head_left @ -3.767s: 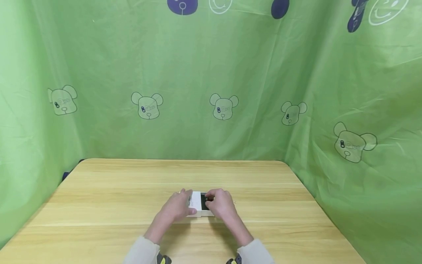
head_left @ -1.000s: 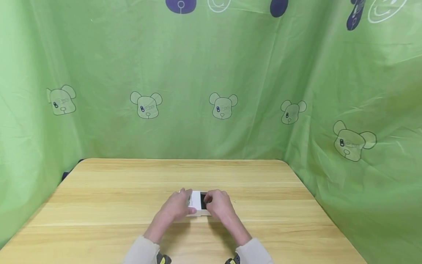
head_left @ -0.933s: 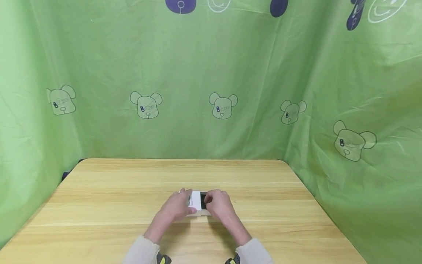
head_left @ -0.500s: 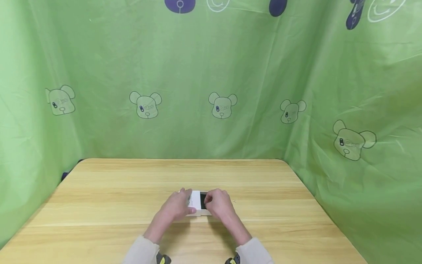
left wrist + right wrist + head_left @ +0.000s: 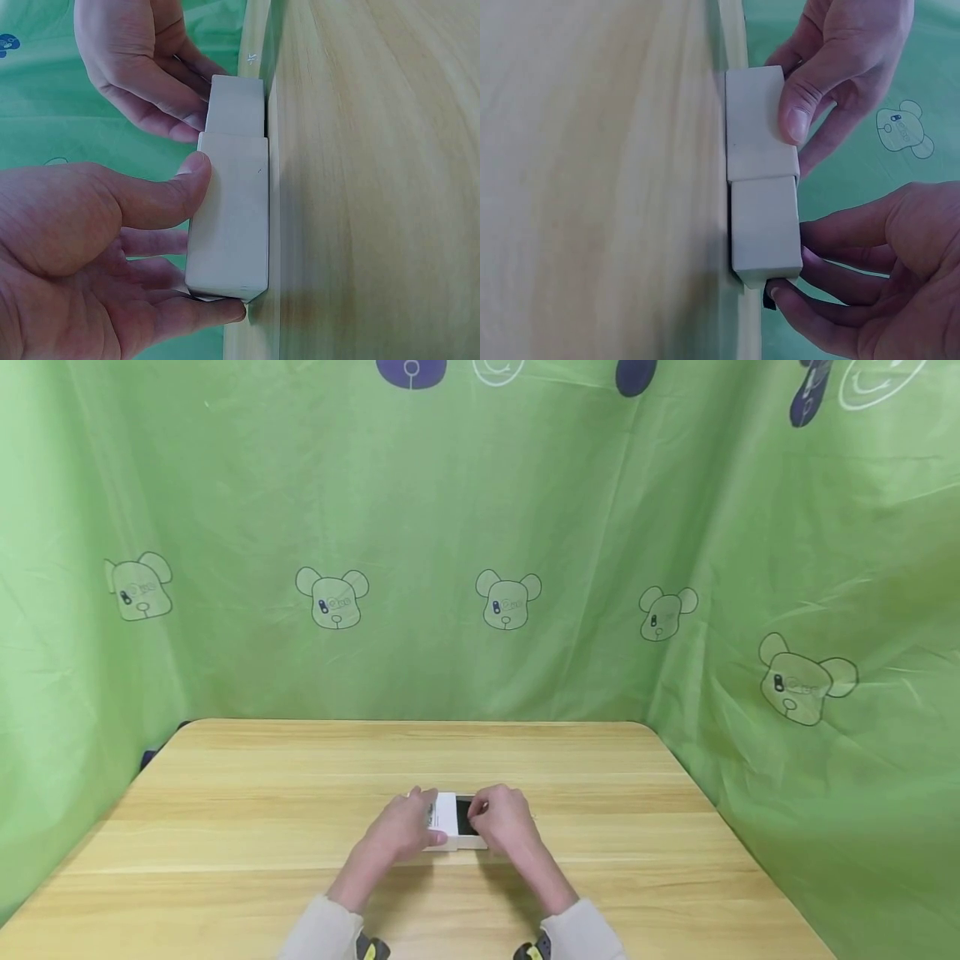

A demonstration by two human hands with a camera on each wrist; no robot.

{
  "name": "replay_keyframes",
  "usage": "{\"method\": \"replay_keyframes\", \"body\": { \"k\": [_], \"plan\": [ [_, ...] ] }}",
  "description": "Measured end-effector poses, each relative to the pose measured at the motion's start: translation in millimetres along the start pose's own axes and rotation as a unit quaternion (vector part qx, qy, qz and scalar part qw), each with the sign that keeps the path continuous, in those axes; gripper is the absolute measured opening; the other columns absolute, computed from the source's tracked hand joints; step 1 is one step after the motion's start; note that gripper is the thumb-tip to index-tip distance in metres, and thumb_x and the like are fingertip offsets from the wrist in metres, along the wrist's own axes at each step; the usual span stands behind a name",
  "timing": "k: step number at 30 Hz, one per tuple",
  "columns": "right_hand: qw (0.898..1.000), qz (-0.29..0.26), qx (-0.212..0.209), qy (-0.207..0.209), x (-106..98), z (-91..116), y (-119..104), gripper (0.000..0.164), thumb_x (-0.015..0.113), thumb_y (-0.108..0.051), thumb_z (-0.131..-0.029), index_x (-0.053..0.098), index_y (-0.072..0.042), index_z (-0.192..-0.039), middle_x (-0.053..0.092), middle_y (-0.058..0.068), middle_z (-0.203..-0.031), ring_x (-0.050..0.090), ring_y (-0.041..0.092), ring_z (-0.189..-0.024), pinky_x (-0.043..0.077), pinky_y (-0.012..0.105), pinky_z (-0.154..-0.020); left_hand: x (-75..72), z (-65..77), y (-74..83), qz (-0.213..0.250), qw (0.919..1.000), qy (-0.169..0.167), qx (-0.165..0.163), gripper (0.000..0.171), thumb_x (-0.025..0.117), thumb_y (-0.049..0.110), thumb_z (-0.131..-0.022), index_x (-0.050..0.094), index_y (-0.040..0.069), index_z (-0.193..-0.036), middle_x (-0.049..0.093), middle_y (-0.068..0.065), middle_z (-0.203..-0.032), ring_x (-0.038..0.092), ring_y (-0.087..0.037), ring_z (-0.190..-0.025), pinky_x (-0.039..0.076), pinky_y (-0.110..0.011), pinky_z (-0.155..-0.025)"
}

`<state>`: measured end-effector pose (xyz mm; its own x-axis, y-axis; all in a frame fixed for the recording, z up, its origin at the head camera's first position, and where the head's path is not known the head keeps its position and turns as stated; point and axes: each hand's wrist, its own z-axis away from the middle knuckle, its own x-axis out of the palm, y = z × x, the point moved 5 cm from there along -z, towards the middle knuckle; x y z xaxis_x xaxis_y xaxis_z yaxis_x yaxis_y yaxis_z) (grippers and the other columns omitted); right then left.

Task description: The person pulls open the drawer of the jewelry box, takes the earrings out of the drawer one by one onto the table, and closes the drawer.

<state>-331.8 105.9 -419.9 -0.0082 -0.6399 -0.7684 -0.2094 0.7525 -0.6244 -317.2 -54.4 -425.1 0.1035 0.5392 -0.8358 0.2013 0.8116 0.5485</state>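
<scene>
A small white sliding box lies on the table, its outer sleeve (image 5: 446,814) on the left and its tray (image 5: 765,225) partly drawn out to the right. My left hand (image 5: 401,827) grips the sleeve, thumb on the near side and fingers on the far side. The tray has a dark lining (image 5: 463,818). Over it my right hand (image 5: 506,820) bends its thumb and fingers close together. Whether they pinch something inside is hidden. In the right wrist view a small black tab (image 5: 769,297) shows by one fingertip at the tray's end.
The box rests on a light wood-grain table (image 5: 300,793). A tiny pale mark (image 5: 251,58) shows beyond the box in the left wrist view. Green patterned curtain (image 5: 420,527) hangs behind the table and along both sides.
My right hand has shifted slightly to the right over the tray, and a little more of the dark lining and front wall shows. The left hand and the sleeve stay put.
</scene>
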Motion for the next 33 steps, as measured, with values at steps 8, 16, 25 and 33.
{"method": "replay_keyframes", "body": {
  "k": [8,16,25,33],
  "plan": [
    [1.000,-0.010,-0.004,0.009,-14,-1,2,0.009,0.075,0.003,-0.080,0.075,-0.006,-0.081,0.075,0.007,-0.079,0.067,0.013,-0.068,0.057,0.027,-0.063,0.6,-0.7,-0.3,-0.002,1.0000,-0.002,0.003,0.073,0.081,0.027,-0.086,0.050,0.001,-0.147,0.045,-0.032,-0.150,0.051,-0.052,-0.131,0.044,-0.062,-0.110],
    [0.999,-0.024,0.025,0.013,-27,-4,9,0.008,0.075,0.001,-0.082,0.076,-0.006,-0.086,0.076,0.006,-0.082,0.067,0.013,-0.068,0.057,0.026,-0.062,0.8,-1.3,-1.0,0.007,0.9999,-0.008,0.000,0.076,0.081,0.027,-0.086,0.047,0.002,-0.149,0.042,-0.032,-0.153,0.048,-0.052,-0.134,0.040,-0.062,-0.113],
    [0.998,-0.024,0.051,0.020,-43,-7,21,0.006,0.076,-0.003,-0.083,0.077,-0.007,-0.088,0.077,0.004,-0.083,0.069,0.015,-0.071,0.056,0.030,-0.064,1.1,-0.3,-1.7,0.008,0.9999,-0.011,-0.001,0.077,0.080,0.026,-0.085,0.046,0.002,-0.150,0.041,-0.031,-0.154,0.046,-0.052,-0.136,0.039,-0.062,-0.115],
    [0.997,-0.021,0.067,0.027,-58,-11,36,0.005,0.076,-0.005,-0.082,0.077,-0.008,-0.086,0.076,0.003,-0.083,0.067,0.016,-0.071,0.054,0.028,-0.062,0.4,-0.3,-0.5,0.006,0.9999,-0.009,-0.002,0.075,0.081,0.026,-0.085,0.048,0.002,-0.149,0.043,-0.032,-0.152,0.048,-0.052,-0.134,0.040,-0.062,-0.113]
  ]
}}
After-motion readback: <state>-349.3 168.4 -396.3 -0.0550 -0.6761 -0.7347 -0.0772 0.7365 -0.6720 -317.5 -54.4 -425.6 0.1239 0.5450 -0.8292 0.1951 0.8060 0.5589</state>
